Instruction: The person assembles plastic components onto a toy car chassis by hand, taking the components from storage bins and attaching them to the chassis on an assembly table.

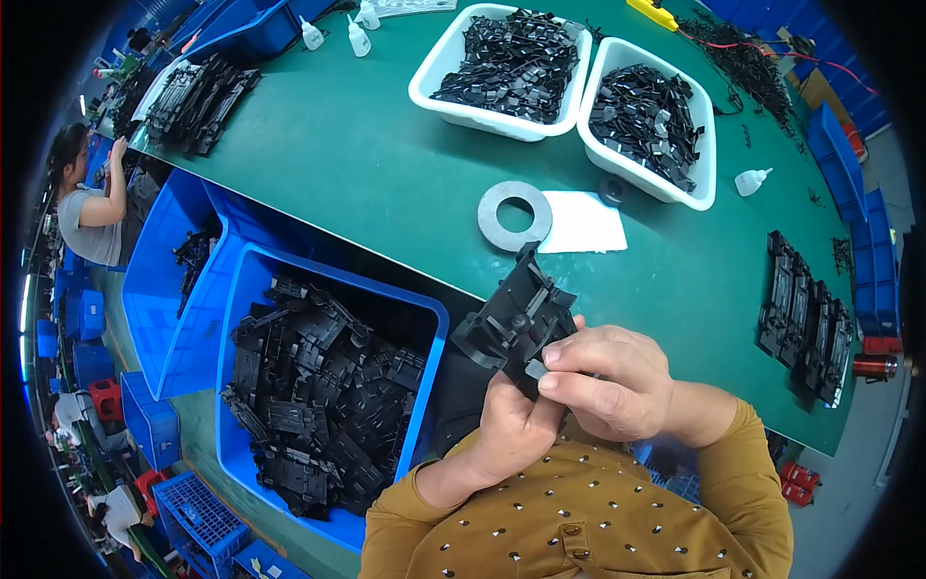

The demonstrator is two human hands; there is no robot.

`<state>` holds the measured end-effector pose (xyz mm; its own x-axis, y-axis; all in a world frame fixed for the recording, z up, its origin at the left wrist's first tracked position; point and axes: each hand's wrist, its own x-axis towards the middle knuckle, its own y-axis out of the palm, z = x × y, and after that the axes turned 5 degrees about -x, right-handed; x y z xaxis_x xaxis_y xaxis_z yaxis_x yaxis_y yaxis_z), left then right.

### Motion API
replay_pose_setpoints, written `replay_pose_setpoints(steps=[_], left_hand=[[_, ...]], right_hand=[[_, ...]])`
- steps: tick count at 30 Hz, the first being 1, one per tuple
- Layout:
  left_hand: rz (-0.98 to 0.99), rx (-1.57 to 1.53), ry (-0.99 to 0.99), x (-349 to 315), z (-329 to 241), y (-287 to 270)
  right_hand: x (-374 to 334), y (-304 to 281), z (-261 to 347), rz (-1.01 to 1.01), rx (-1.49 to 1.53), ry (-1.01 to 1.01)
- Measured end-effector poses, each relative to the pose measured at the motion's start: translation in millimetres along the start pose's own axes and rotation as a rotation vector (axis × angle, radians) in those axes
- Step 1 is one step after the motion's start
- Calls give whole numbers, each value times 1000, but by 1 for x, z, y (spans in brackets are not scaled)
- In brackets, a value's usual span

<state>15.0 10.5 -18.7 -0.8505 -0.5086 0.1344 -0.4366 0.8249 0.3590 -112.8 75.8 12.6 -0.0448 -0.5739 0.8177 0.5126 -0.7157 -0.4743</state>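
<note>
My left hand is closed round the lower end of a black molded plastic part, which I hold tilted up over the table's near edge. Between the thumb and forefinger of my right hand is a small grey piece, close against the plastic part. Whether the piece touches the part I cannot tell. Just beyond lie a flat grey ring, like a roll of tape, and a white sheet. The fingers of my left hand behind the part are mostly hidden.
Two white tubs of small black parts stand on the green table. A blue bin full of black plastic parts is at my left. Stacked black parts lie at right, near a small white bottle. Another person sits far left.
</note>
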Motion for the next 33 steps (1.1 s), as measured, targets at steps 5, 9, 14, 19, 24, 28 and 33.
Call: replay_pose_setpoints(steps=[5, 9, 14, 19, 24, 28, 33], left_hand=[[-8, 24, 25, -1, 1, -1], [23, 93, 71, -1, 3, -3], [-3, 110, 42, -4, 1, -2], [-44, 190, 52, -5, 0, -1], [-21, 216, 52, -4, 0, -1], [-29, 187, 116, -3, 7, 0], [7, 211, 67, -3, 2, -2]], right_hand=[[5, -1, 2, 22, -7, -4], [7, -1, 4, 24, -14, -1], [10, -2, 7, 55, -20, 42], [6, -2, 3, 54, -27, 8], [7, -2, 4, 63, -18, 16], [8, -3, 5, 69, -18, 18], [11, -3, 7, 55, -5, 37]])
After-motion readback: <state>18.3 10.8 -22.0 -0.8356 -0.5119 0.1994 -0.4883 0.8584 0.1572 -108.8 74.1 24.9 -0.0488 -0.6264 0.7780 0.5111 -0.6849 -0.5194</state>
